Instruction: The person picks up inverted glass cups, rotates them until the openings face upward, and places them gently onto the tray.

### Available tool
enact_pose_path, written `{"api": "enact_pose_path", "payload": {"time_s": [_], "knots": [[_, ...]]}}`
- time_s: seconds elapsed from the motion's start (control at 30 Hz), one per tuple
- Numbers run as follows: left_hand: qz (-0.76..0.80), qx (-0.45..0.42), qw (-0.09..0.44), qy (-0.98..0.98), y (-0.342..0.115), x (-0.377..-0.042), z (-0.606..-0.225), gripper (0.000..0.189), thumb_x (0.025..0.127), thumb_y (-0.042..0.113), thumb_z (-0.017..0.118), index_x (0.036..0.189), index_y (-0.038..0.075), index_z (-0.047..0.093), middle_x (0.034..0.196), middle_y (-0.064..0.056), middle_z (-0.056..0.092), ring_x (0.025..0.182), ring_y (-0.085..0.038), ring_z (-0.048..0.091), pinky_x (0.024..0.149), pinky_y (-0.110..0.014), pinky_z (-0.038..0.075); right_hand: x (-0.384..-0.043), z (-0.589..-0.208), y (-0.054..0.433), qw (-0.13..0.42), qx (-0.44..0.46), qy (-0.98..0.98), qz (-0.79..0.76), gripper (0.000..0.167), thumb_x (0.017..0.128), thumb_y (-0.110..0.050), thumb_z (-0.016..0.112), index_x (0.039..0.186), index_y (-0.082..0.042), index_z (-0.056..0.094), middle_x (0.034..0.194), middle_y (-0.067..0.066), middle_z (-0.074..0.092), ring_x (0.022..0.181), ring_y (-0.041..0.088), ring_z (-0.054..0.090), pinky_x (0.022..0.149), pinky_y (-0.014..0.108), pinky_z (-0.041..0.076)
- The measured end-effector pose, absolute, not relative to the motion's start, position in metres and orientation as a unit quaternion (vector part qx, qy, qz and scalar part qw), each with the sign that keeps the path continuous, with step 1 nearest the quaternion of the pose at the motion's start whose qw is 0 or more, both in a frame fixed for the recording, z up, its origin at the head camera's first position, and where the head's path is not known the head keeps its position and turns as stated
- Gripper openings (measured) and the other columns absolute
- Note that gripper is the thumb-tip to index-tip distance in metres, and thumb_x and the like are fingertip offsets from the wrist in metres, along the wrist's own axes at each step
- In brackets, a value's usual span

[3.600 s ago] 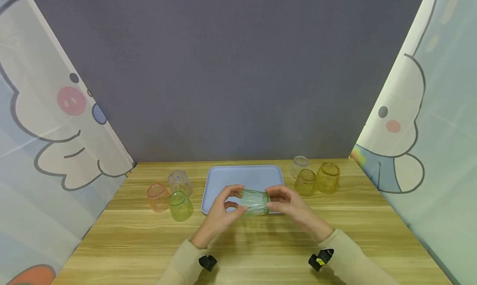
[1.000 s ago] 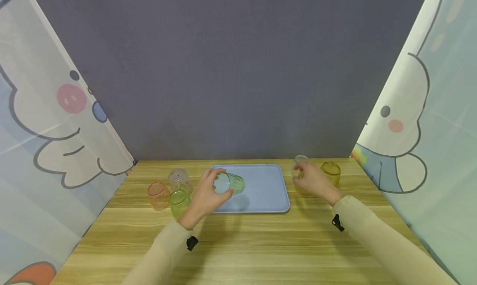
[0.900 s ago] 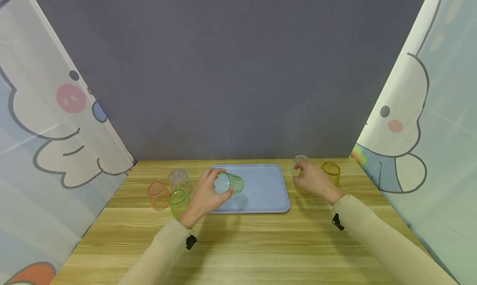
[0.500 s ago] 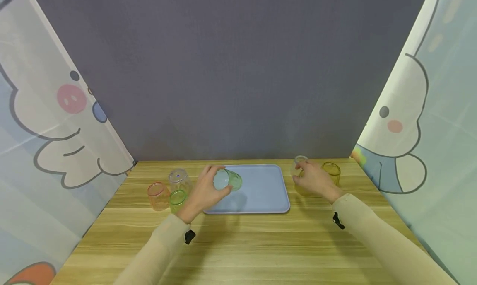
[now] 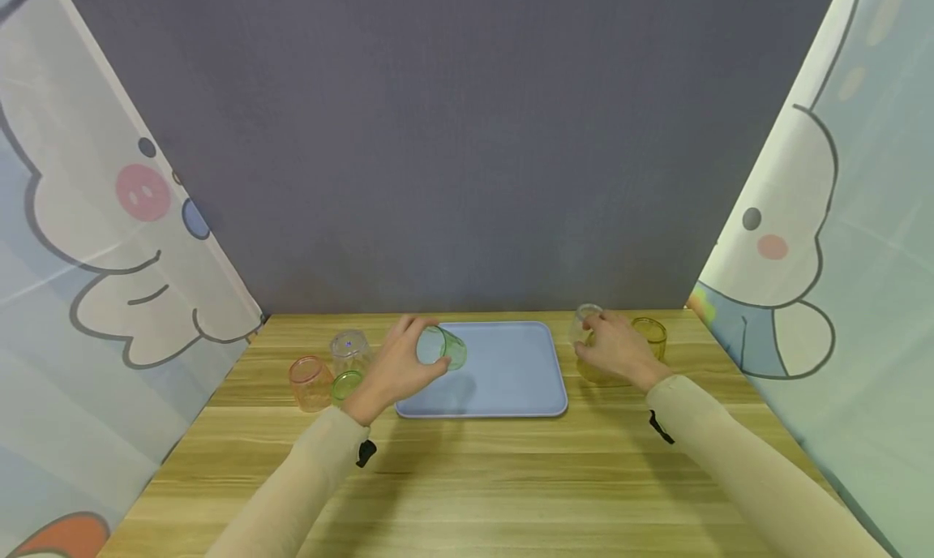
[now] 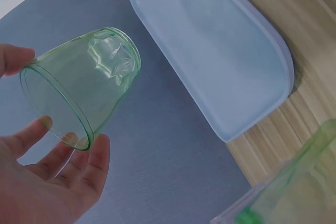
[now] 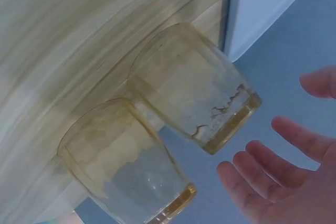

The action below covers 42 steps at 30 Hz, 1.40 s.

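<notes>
My left hand point(image 5: 400, 367) holds a light green drinking glass point(image 6: 100, 72) by its rim, thumb on one side and fingers on the other. The glass lies on its side in the air above the left part of the blue tray point(image 5: 511, 379), its base pointing right in the head view. My right hand point(image 5: 619, 349) hovers over a smaller amber glass point(image 5: 594, 371) and partly hides it. A gap shows between its loosely bent fingers and the two mouth-down amber glasses, one nearer the tray point(image 7: 189, 82) and one farther off point(image 7: 121, 166).
A clear glass point(image 5: 581, 324) stands behind the right hand, and the larger amber glass point(image 5: 653, 339) is at its right. Left of the tray are a pink glass point(image 5: 310, 386), a clear glass point(image 5: 350, 349) and a yellow-green glass point(image 5: 346, 386), partly hidden by the left wrist.
Both hands held the green glass earlier; the right hand has let go and moved right over the amber glasses. Lately the left hand has drifted slightly left and back, turning the glass.
</notes>
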State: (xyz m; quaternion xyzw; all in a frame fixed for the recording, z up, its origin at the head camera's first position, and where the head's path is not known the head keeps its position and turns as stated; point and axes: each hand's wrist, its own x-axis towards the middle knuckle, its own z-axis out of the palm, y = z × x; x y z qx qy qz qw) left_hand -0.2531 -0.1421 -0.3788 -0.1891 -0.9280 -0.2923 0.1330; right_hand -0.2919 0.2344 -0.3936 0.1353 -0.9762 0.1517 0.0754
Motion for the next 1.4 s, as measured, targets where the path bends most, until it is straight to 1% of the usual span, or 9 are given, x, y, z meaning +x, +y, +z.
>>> {"api": "enact_pose_path", "payload": {"time_s": [0.13,0.37,0.53,0.73,0.93,1.17,1.4], "knots": [[-0.283,-0.183,0.12,-0.934,-0.143,-0.255,-0.377,0.063,0.085,0.038,0.075,0.139,0.011,0.058,0.14,-0.012,0.053,0.131,-0.033,0.048,0.102,-0.053,0.045,-0.294,-0.395,0.236,0.07,0.133,-0.98,0.134,0.05,0.094,-0.033,0.062,0.129,0.003,0.062,0.126,0.029,0.057,0.114,0.049,0.054,0.078,0.064,0.053],[-0.274,-0.182,0.115,-0.937,-0.144,-0.262,-0.374,0.062,0.085,0.039,0.075,0.138,0.012,0.058,0.133,-0.012,0.054,0.121,-0.032,0.052,0.096,-0.051,0.048,-0.296,-0.397,0.237,0.059,0.124,-0.983,0.124,0.051,0.095,-0.032,0.062,0.133,0.003,0.06,0.13,0.031,0.054,0.121,0.052,0.049,0.081,0.067,0.051],[-0.272,-0.185,0.118,-0.937,-0.147,-0.267,-0.369,0.06,0.086,0.036,0.075,0.137,0.01,0.057,0.134,-0.014,0.052,0.122,-0.033,0.049,0.095,-0.052,0.048,-0.298,-0.399,0.238,0.059,0.125,-0.983,0.117,0.051,0.095,-0.03,0.061,0.134,0.003,0.059,0.132,0.031,0.053,0.124,0.052,0.048,0.084,0.068,0.05],[-0.259,-0.179,0.112,-0.943,-0.148,-0.271,-0.365,0.063,0.089,0.04,0.073,0.141,0.01,0.055,0.138,-0.013,0.049,0.124,-0.034,0.047,0.096,-0.054,0.047,-0.301,-0.403,0.24,0.058,0.125,-0.984,0.113,0.051,0.095,-0.029,0.059,0.135,0.003,0.058,0.135,0.032,0.051,0.126,0.052,0.047,0.085,0.07,0.049],[-0.235,-0.182,0.117,-0.948,-0.147,-0.274,-0.364,0.062,0.09,0.041,0.071,0.141,0.01,0.055,0.135,-0.012,0.05,0.121,-0.034,0.048,0.094,-0.051,0.048,-0.303,-0.407,0.241,0.055,0.123,-0.985,0.111,0.05,0.095,-0.028,0.06,0.134,0.003,0.059,0.136,0.033,0.05,0.125,0.053,0.047,0.084,0.069,0.05],[-0.23,-0.183,0.12,-0.948,-0.147,-0.278,-0.365,0.06,0.09,0.039,0.071,0.14,0.01,0.055,0.135,-0.014,0.05,0.12,-0.035,0.049,0.09,-0.052,0.049,-0.304,-0.409,0.244,0.054,0.128,-0.983,0.115,0.045,0.092,-0.024,0.061,0.129,0.002,0.062,0.133,0.032,0.051,0.122,0.052,0.048,0.081,0.071,0.05],[-0.241,-0.166,0.106,-0.95,-0.147,-0.286,-0.364,0.06,0.089,0.037,0.073,0.141,0.011,0.055,0.139,-0.016,0.048,0.127,-0.038,0.045,0.095,-0.055,0.047,-0.305,-0.408,0.245,0.05,0.139,-0.982,0.118,0.043,0.092,-0.022,0.061,0.128,0.003,0.063,0.133,0.033,0.051,0.121,0.053,0.048,0.083,0.071,0.049]]}}
